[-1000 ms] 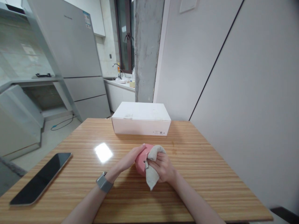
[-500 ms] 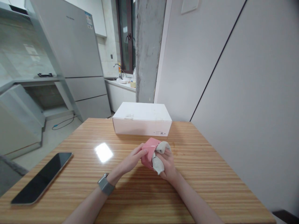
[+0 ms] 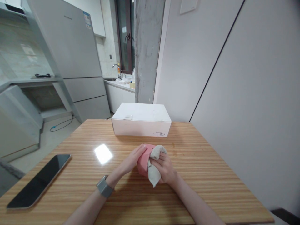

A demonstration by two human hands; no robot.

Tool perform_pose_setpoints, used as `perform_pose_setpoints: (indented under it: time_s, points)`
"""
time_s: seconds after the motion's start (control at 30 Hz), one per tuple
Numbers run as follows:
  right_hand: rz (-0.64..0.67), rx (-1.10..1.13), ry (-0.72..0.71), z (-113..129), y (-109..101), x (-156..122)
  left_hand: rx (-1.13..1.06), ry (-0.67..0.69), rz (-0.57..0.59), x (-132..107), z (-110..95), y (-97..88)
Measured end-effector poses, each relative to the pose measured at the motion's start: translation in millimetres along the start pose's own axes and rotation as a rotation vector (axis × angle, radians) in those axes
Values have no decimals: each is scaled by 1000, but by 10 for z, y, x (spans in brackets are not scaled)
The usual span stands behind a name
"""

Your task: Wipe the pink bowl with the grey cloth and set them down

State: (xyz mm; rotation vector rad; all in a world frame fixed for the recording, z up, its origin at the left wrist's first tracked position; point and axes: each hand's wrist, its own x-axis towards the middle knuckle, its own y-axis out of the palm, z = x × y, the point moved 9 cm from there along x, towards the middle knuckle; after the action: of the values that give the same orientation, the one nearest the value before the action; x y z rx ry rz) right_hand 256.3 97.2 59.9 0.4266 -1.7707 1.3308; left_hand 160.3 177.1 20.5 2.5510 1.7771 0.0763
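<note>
Pink cup (image 3: 142, 162), cloth (image 3: 153, 165), two hands

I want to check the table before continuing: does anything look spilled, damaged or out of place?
Nothing is spilled or broken. Only the dark phone lies slanted, very near the table edge. The left hand holds the pink object, the right hand presses the cloth on it; the white box sits closed.

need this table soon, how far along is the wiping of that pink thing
Mid-wipe, it seems. Done: nothing shows as finished; the pink object is mostly covered. In hand: the left hand steadies it while the right hand presses a beige cloth against it. Left: hard to tell how much; the white box behind it sits shut, apart from both hands.
</note>
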Motion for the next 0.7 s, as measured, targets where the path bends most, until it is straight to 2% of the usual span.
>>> perform_pose_setpoints:
  time_s: [0.13, 0.27, 0.33, 0.4, 0.53, 0.6, 0.7]
  points:
    - [-45, 2, 103, -170, -43, -81, 87, 63, 40, -36, -113, 78]
    - [-82, 102, 321, -374, -122, -92, 27, 107, 141, -81, -186, 197]
    - [-90, 129, 372, -402, -145, -75, -16, 94, 169, -80, -162, 219]
    - [-67, 97, 307, -326, -134, -27, -75, 41, 124, -43, -77, 175]
    - [0, -23, 10, -4, -39, 57, -161, -33, -69, 49, 81, 10]
    - [34, -55, -85, 116, 13, 77, -152, -38, -82, 72, 95, 2]
    - [62, -89, -126, 186, 36, 101, -118, -38, -64, 74, 71, 20]
